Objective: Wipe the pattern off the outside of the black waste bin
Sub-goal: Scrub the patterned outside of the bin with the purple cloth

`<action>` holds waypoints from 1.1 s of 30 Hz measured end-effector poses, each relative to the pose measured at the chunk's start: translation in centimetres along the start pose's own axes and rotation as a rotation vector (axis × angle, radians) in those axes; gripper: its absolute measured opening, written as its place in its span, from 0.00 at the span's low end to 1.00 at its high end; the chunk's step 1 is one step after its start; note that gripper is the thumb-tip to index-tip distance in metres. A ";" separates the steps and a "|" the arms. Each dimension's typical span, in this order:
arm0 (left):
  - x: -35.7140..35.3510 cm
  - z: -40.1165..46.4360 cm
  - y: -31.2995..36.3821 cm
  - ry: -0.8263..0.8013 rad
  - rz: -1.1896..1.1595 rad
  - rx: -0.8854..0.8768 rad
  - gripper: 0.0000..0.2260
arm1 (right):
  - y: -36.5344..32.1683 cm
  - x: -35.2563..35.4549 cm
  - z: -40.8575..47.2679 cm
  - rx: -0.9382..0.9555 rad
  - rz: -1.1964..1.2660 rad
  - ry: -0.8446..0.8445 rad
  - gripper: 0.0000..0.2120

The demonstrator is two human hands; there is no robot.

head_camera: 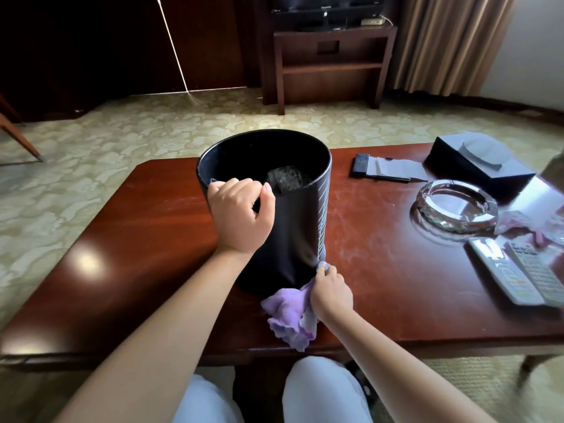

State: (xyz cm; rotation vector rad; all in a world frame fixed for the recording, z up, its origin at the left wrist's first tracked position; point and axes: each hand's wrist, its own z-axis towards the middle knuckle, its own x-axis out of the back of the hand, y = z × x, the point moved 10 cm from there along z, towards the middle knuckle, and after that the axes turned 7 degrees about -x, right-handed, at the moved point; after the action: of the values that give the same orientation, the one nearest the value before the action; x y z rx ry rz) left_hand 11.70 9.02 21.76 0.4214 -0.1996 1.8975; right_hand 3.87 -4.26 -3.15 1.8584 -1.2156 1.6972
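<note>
The black waste bin stands upright on the dark red wooden table, with crumpled clear plastic inside it. A pattern of thin pale lines runs down its right outer side. My left hand grips the bin's near rim, fingers curled over the edge. My right hand holds a purple cloth and presses its top end against the bin's lower right side, just under the lines. The rest of the cloth hangs crumpled onto the table in front of the bin.
To the right on the table lie a glass ashtray, two remote controls, a black tissue box, a notepad with a pen and another crumpled purple cloth. My knees are under the table's near edge.
</note>
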 end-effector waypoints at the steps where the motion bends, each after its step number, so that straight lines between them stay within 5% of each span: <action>1: 0.0 0.0 0.0 0.001 -0.001 -0.002 0.16 | 0.1 -0.1 -0.1 -0.006 0.015 -0.006 0.22; 33: 0.1 0.0 0.0 0.016 -0.006 0.002 0.17 | -0.5 -1.8 -2.7 0.088 0.116 0.024 0.16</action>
State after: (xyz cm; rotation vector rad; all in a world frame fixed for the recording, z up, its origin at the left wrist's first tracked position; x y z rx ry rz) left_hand 11.68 9.08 21.77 0.4075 -0.1851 1.8949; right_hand 2.65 -1.32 -4.05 1.8439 -1.2814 1.8568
